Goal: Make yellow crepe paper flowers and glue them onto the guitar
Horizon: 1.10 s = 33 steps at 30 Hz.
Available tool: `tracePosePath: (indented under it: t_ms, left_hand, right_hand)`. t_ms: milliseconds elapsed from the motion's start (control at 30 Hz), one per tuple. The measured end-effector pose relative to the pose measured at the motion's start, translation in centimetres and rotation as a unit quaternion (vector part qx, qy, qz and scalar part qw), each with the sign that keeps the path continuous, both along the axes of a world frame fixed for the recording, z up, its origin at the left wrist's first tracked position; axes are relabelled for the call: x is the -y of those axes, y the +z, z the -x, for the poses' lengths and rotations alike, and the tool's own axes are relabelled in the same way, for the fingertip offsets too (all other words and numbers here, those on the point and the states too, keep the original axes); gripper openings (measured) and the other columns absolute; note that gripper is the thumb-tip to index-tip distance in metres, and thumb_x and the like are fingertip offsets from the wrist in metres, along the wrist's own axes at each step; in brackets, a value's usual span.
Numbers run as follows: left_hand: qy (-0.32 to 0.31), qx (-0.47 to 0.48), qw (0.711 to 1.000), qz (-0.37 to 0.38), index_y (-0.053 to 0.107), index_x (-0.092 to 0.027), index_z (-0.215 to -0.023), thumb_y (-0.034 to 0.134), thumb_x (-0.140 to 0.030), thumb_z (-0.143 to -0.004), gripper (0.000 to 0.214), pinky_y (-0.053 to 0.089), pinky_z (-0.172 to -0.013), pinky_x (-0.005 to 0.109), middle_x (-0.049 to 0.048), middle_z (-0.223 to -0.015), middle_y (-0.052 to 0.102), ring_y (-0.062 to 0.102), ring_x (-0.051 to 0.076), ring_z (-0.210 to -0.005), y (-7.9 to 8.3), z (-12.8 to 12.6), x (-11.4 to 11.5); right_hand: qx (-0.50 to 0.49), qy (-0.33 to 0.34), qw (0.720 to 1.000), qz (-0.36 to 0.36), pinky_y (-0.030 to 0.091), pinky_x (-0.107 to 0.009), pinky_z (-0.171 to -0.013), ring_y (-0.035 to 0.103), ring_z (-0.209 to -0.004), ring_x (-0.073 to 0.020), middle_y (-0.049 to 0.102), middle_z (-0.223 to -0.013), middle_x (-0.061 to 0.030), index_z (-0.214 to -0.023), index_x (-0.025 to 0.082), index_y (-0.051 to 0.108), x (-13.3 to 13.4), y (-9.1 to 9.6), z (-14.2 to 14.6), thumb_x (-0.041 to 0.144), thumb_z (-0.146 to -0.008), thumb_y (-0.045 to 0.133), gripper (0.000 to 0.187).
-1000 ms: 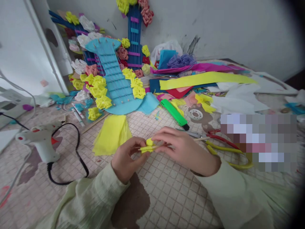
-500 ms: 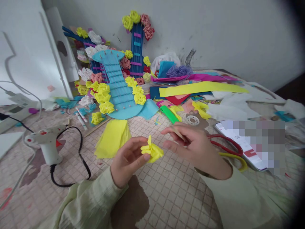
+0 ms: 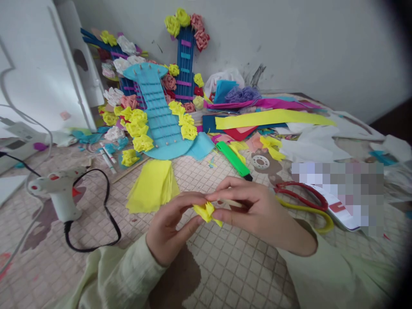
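Note:
Both hands meet over the checked table cover, low in the middle of the view. My left hand [image 3: 170, 223] pinches a small crumpled yellow paper flower [image 3: 206, 211] between thumb and fingers. My right hand [image 3: 257, 210] has its fingertips closed on the same flower from the right and also keeps a thin wooden stick [image 3: 232, 202] under its fingers. A stack of yellow tissue sheets [image 3: 152, 185] lies just beyond my left hand.
A white glue gun [image 3: 59, 191] with a black cord stands at left. A blue guitar-shaped craft [image 3: 157, 116] with paper flowers leans on the wall. Green cutter [image 3: 233, 159], tape ring [image 3: 260, 162], red and yellow scissors [image 3: 304, 201] and coloured paper strips lie right.
My right hand, apart from the flower half a second ago, has come back and closed on it. The flower sits lower between both hands. The view has shifted slightly.

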<state>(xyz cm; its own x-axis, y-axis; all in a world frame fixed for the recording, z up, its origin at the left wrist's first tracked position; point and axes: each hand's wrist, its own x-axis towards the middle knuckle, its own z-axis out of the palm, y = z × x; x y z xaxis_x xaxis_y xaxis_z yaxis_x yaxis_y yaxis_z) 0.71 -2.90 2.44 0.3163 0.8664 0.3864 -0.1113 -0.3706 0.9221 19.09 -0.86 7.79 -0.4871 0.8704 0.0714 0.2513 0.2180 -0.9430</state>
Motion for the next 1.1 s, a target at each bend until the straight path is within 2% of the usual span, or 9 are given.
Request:
tracePosePath:
  t_ms: [133, 367, 533, 667, 733, 800, 933, 1000, 1100]
  left_hand:
    - [-0.010, -0.004, 1.000, -0.015, 0.055, -0.023, -0.102, 0.049, -0.001, -0.078, 0.033, 0.044, -0.088, 0.028, 0.0045, -0.105, 0.055, 0.049, 0.015, -0.103, 0.0, 0.2, -0.1]
    - [-0.012, -0.007, 1.000, -0.015, 0.051, -0.023, -0.105, 0.049, -0.001, -0.077, 0.036, 0.043, -0.088, 0.028, 0.0044, -0.104, 0.053, 0.048, 0.015, -0.102, -0.1, 0.2, -0.2]
    - [0.001, -0.069, 0.997, -0.042, 0.051, -0.021, -0.110, 0.050, -0.003, -0.077, 0.038, 0.043, -0.084, 0.029, 0.0059, -0.101, 0.053, 0.049, 0.016, -0.098, 0.0, 0.4, -0.2]
    - [0.000, -0.090, 0.994, -0.061, 0.054, -0.021, -0.106, 0.052, -0.003, -0.075, 0.036, 0.043, -0.082, 0.030, 0.0068, -0.099, 0.055, 0.050, 0.016, -0.095, 0.2, 0.3, -0.3]
    - [-0.024, -0.064, 0.997, -0.023, 0.054, -0.020, -0.102, 0.052, -0.004, -0.076, 0.031, 0.043, -0.081, 0.031, 0.0069, -0.098, 0.054, 0.051, 0.017, -0.094, 0.4, 0.3, -0.2]
    - [-0.071, -0.027, 0.996, 0.047, 0.054, -0.019, -0.096, 0.054, -0.006, -0.075, 0.025, 0.044, -0.079, 0.030, 0.0059, -0.096, 0.052, 0.051, 0.016, -0.091, 0.8, 0.1, -0.1]
    - [-0.165, 0.028, 0.967, 0.195, 0.048, -0.017, -0.087, 0.065, -0.012, -0.064, 0.028, 0.043, -0.064, 0.022, 0.0004, -0.084, 0.049, 0.050, 0.011, -0.075, 1.3, -0.2, 0.1]
    - [-0.161, 0.017, 0.960, 0.230, 0.046, -0.017, -0.080, 0.067, -0.013, -0.062, 0.028, 0.039, -0.056, 0.018, -0.0027, -0.074, 0.048, 0.047, 0.007, -0.064, 1.3, -0.3, 0.2]
    - [-0.112, -0.005, 0.969, 0.220, 0.044, -0.016, -0.074, 0.064, -0.015, -0.065, 0.022, 0.036, -0.053, 0.018, -0.0036, -0.069, 0.046, 0.043, 0.006, -0.059, 1.3, -0.4, 0.0]
  right_hand:
    - [0.004, -0.005, 0.999, -0.051, 0.029, -0.017, -0.038, 0.035, -0.047, -0.0019, 0.053, -0.081, 0.0006, -0.086, 0.021, 0.068, -0.1, -0.3, 0.0, 0.023, -0.072, 0.064, 0.015]
    - [-0.001, -0.016, 0.994, -0.105, 0.030, -0.017, -0.039, 0.033, -0.045, -0.0018, 0.057, -0.080, 0.0009, -0.087, 0.021, 0.068, -0.2, -0.9, 0.1, 0.020, -0.072, 0.064, 0.015]
    - [-0.015, -0.034, 0.994, -0.105, 0.030, -0.016, -0.039, 0.039, -0.048, -0.0025, 0.058, -0.076, 0.0008, -0.080, 0.019, 0.068, -0.2, -0.9, 0.2, 0.019, -0.069, 0.066, 0.011]
    - [-0.011, -0.029, 0.997, -0.069, 0.030, -0.017, -0.040, 0.038, -0.047, -0.0023, 0.057, -0.075, 0.0011, -0.075, 0.017, 0.066, -0.1, -0.8, 0.2, 0.018, -0.070, 0.065, 0.006]
    - [-0.010, -0.004, 0.999, -0.031, 0.031, -0.017, -0.042, 0.040, -0.050, -0.0034, 0.055, -0.077, 0.0005, -0.075, 0.016, 0.063, -0.1, -0.6, 0.1, 0.019, -0.071, 0.063, 0.004]
    - [-0.005, 0.031, 0.999, 0.015, 0.033, -0.018, -0.044, 0.041, -0.053, -0.0044, 0.054, -0.078, 0.0004, -0.074, 0.015, 0.060, -0.1, -0.3, 0.0, 0.019, -0.073, 0.061, 0.004]
    - [0.012, 0.083, 0.994, 0.076, 0.032, -0.017, -0.045, 0.039, -0.054, -0.0043, 0.050, -0.076, 0.0018, -0.075, 0.014, 0.056, -0.1, 0.0, 0.1, 0.018, -0.073, 0.059, 0.005]
    - [0.017, 0.099, 0.991, 0.089, 0.032, -0.017, -0.046, 0.039, -0.055, -0.0043, 0.050, -0.076, 0.0021, -0.077, 0.015, 0.056, -0.1, -0.1, 0.2, 0.017, -0.074, 0.058, 0.005]
    - [0.026, 0.095, 0.989, 0.107, 0.028, -0.018, -0.044, 0.035, -0.052, -0.0046, 0.047, -0.069, 0.0035, -0.080, 0.016, 0.056, 0.0, -0.3, 0.3, 0.024, -0.075, 0.058, 0.010]
